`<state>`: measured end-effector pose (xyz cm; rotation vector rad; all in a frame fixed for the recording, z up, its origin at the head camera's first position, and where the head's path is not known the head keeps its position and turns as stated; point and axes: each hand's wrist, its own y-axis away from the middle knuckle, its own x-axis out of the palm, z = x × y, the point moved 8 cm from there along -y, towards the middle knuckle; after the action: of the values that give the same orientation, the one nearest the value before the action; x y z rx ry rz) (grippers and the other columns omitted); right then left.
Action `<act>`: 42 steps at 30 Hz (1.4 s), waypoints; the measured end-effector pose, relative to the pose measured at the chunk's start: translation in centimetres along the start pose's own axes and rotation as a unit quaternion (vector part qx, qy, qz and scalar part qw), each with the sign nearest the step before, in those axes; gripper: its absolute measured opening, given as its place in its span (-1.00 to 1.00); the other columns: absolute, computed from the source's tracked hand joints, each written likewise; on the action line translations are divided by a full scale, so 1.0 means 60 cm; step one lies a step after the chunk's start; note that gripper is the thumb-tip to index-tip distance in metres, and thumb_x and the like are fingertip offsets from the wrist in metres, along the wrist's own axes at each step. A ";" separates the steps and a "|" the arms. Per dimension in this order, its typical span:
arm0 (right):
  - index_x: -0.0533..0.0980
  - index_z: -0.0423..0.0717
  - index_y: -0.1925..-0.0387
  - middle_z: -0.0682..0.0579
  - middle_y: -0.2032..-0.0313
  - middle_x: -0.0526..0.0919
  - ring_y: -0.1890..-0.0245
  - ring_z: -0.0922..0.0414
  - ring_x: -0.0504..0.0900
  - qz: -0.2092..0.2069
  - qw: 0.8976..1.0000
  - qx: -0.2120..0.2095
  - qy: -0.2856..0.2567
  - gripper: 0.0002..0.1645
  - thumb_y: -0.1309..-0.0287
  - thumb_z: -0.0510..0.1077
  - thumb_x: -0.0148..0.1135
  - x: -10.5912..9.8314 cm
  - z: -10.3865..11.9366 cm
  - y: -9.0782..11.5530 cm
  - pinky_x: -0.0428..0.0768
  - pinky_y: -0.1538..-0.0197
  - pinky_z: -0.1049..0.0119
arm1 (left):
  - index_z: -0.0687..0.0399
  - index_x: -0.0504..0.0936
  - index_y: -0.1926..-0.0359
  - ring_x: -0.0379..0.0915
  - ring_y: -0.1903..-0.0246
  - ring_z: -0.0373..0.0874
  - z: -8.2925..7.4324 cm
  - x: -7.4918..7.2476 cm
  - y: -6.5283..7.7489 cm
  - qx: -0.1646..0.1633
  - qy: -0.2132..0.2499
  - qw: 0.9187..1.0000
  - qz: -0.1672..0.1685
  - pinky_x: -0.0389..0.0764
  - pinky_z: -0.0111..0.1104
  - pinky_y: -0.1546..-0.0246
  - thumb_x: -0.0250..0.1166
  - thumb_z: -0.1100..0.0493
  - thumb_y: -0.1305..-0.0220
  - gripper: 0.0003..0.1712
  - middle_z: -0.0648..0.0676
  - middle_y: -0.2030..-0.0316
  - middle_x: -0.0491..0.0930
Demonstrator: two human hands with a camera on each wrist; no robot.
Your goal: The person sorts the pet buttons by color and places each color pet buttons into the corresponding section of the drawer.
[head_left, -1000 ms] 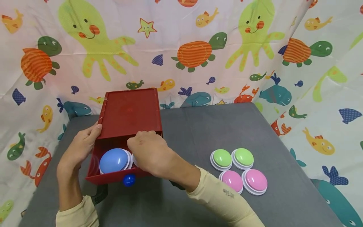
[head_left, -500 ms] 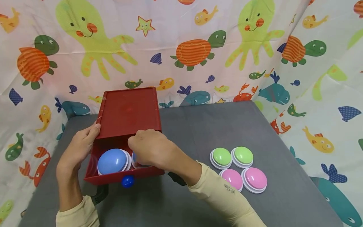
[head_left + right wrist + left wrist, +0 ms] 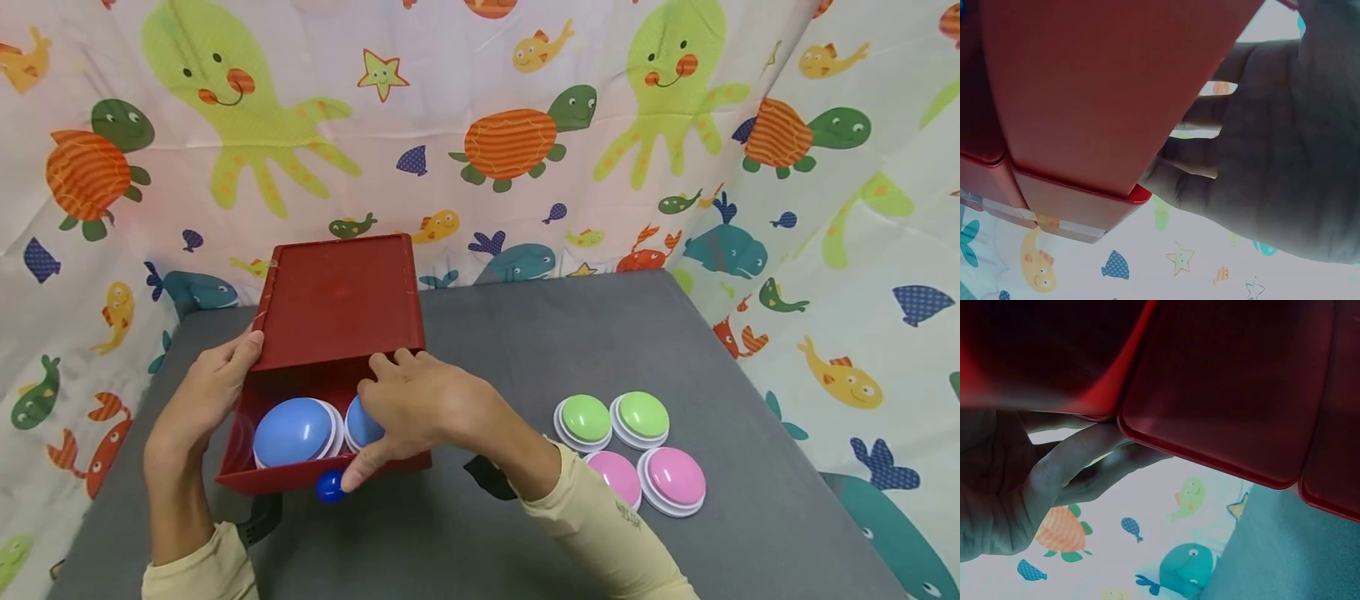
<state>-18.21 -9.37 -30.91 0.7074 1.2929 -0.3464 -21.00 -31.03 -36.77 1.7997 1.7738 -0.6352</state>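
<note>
A red box-shaped cabinet (image 3: pixel 337 304) stands at the left of the table, its drawer (image 3: pixel 247 477) pulled out toward me. A blue ball knob (image 3: pixel 330 487) sits on the drawer's front. Inside lies a blue dome-topped push button (image 3: pixel 292 432) with a white base; beside it, a second blue push button (image 3: pixel 362 427) is partly hidden by my right hand (image 3: pixel 431 404). That hand's fingers are spread over the drawer's right part, its thumb near the knob. My left hand (image 3: pixel 206 387) grips the cabinet's left side; its fingers (image 3: pixel 1079 447) reach along the red wall in the left wrist view.
To the right on the grey table (image 3: pixel 540 333) are two green push buttons (image 3: pixel 587 418) and two pink push buttons (image 3: pixel 677 473). My right forearm partly covers one pink one. A patterned sea-animal curtain (image 3: pixel 420 183) hangs behind and at both sides.
My right hand's bunched fingers have spread apart, with its thumb now near the knob. More of the second blue button shows. My left hand keeps its hold on the cabinet.
</note>
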 end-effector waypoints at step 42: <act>0.74 -0.07 0.06 0.09 0.23 0.83 0.32 0.35 0.80 -0.592 0.801 -0.051 -0.073 -0.69 -0.16 -0.08 0.54 0.077 0.105 0.136 0.69 0.09 0.61 | 0.21 0.17 -0.61 0.62 -0.12 0.22 -0.008 0.006 0.002 0.000 0.008 1.000 -0.007 0.76 0.07 -0.08 -0.25 -0.27 -0.66 -0.18 0.41 -0.32 0.53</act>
<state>-7.30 -6.70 -32.31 -0.3285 1.4552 -1.3011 -20.88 -30.46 -36.66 1.7994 1.7978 -0.6281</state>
